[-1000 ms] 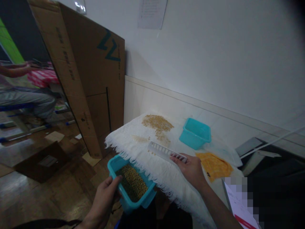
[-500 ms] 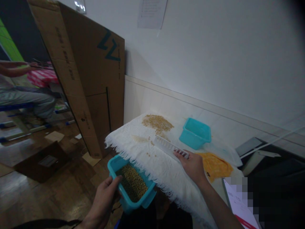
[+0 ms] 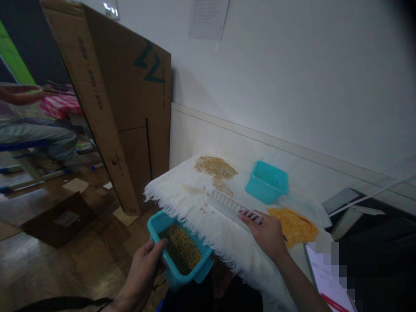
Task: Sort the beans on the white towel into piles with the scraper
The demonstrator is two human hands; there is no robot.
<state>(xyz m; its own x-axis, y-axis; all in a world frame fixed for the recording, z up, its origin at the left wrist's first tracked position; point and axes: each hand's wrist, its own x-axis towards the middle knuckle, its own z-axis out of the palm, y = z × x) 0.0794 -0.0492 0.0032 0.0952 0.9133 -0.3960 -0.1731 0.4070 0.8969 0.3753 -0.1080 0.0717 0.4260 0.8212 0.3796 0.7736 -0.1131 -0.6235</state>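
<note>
White slotted strip, probably light and stiff, is suitably gripped at its end by the right hand, over the cloth. The bin is gripped at its rim by the left hand.

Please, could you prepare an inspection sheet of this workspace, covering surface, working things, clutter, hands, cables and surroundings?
Surface: white cloth, fringed along its near edge.
Job's things: bean pile on the cloth, some beans scattered; near teal bin with beans inside; white slotted strip, contact with the cloth unclear; second teal bin farther back.
Clutter: orange cloth at right; cardboard piece on the floor.
Hands: left hand grips the near bin's rim; right hand holds one end of the strip in its fingers.
Cables: thin white line at right, cord or rod, cannot tell.
Surroundings: tall cardboard box, wall, another person at left.
</note>
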